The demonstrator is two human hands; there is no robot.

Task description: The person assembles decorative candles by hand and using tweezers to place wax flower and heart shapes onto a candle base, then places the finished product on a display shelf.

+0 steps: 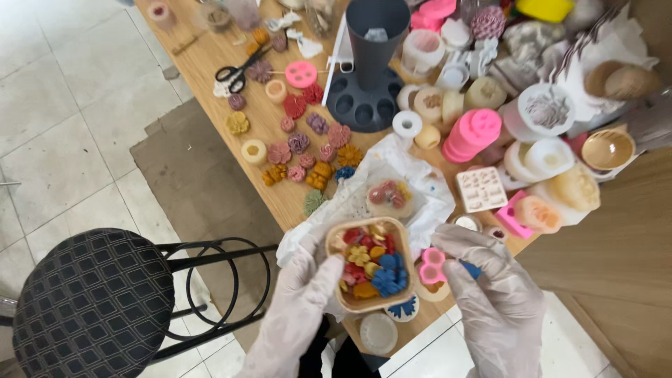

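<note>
My left hand, in a thin translucent glove, holds a small squarish tan tray by its left edge. The tray is filled with small coloured wax flowers in red, yellow, orange and blue. My right hand, also gloved, hovers just right of the tray with fingers apart, next to a pink flower-shaped mould lying on the wooden table. Behind the tray lies crumpled white paper with a round piece of mixed coloured flowers on it.
Loose wax flowers, black scissors, a dark grey cone on a holed base, pink and white silicone moulds and a wooden bowl crowd the table. A black patterned stool stands on the tiled floor at left.
</note>
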